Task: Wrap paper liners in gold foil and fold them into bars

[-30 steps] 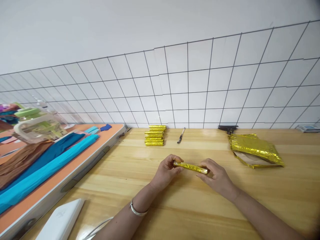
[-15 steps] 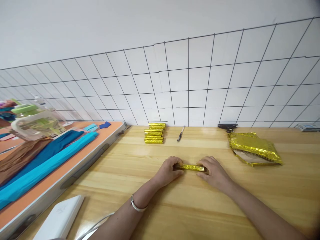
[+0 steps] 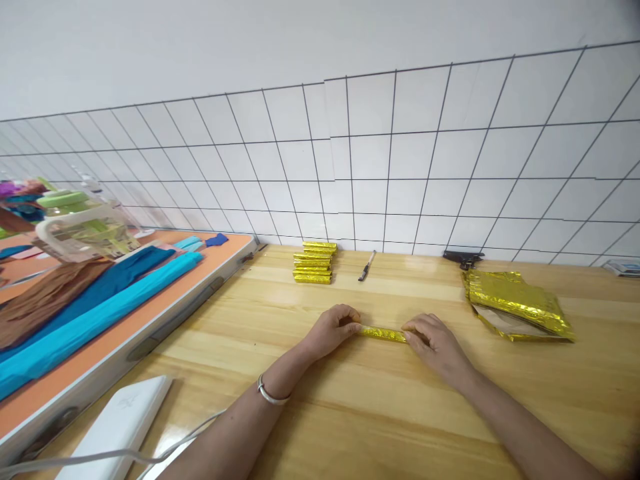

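A narrow folded strip of shiny gold foil paper [image 3: 383, 334] lies crosswise on the wooden table. My left hand [image 3: 333, 329] pinches its left end, thumb in front and fingers curled behind. At the other end, my right hand [image 3: 434, 340] grips the strip between thumb and fingers. Both ends are partly covered by the fingertips. Beyond my left hand lies a row of several similar folded gold strips [image 3: 315, 263]. To the right of my right hand rests a pile of gold foil paper [image 3: 517, 303], with a brown inner face showing.
Behind the strips are a pen [image 3: 367, 265] and a black clip [image 3: 464, 258] near the gridded wall. An orange-topped board [image 3: 235, 248] on the left carries blue and brown cloth [image 3: 140, 283] and a green-lidded jug [image 3: 75, 223]. A white box-like device [image 3: 117, 427] and cable lie front left.
My fingers have shifted on the strip's ends, with the left thumb now pressed along its top. The strip looks slightly flatter and tilts down to the right. The camera view has turned a little.
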Demonstrator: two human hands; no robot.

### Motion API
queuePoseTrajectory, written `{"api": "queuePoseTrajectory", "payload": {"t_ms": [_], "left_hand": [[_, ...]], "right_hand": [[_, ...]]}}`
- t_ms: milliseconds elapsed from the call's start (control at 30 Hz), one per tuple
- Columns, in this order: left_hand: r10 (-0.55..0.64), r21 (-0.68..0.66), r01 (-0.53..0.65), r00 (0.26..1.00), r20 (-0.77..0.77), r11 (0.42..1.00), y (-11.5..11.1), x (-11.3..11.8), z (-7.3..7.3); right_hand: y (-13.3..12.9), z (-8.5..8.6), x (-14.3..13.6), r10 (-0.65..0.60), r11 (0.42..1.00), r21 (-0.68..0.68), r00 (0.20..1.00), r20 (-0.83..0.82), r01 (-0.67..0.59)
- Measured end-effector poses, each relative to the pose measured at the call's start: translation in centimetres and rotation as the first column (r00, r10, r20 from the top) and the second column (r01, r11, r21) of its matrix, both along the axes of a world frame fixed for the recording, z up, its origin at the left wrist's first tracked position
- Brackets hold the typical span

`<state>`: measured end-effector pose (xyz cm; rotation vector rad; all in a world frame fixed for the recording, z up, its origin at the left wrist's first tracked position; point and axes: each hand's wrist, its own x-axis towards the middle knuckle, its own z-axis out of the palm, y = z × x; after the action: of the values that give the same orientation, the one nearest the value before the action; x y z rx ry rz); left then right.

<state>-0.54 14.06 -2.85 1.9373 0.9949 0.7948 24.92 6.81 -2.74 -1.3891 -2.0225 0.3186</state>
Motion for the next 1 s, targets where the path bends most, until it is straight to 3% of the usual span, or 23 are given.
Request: {"api": "queuePoseTrajectory", "payload": {"t_ms": [100, 300, 467, 633, 833, 933, 1000], "left_hand": [[-0.046, 0.016, 0.046, 0.999, -0.012, 0.999, 0.1, -0.1, 0.2], [-0.197, -0.153, 0.193, 0.980, -0.014, 0.969, -0.5, -0.5, 1.1], [-0.206, -0.041, 0.202, 0.971, -0.124, 0.979, -1.2, 0.1, 2.0], [-0.154, 0.176, 0.192, 0.965, -0.211, 0.965, -2.0, 1.3, 1.5], [-0.113, 0.387, 0.258, 0.927, -0.358, 0.885, -1.6, 1.3, 1.3], [0.052, 0.437, 0.169, 0.891, -0.450, 0.883, 0.2, -0.6, 1.6], [0.192, 0.444, 0.046, 0.859, -0.475, 0.895, 1.7, -2.5, 1.7]], "right_hand": [[0.1, -0.1, -0.1, 0.020, 1.000, -0.010, 1.000, 0.005, -0.020], [0.0, -0.4, -0.4, 0.033, 0.997, -0.069, 0.999, 0.012, -0.032], [-0.2, -0.2, -0.7, 0.062, 0.996, -0.066, 0.997, 0.039, -0.059], [-0.3, -0.1, -0.9, 0.098, 0.993, -0.061, 0.995, 0.025, -0.096], [-0.3, -0.4, -0.7, 0.070, 0.996, -0.061, 0.998, 0.000, -0.070], [-0.3, -0.5, -0.6, 0.054, 0.996, -0.065, 0.998, -0.019, -0.056], [-0.3, -0.5, -0.5, 0.049, 0.996, -0.073, 0.999, -0.024, -0.051]]}}
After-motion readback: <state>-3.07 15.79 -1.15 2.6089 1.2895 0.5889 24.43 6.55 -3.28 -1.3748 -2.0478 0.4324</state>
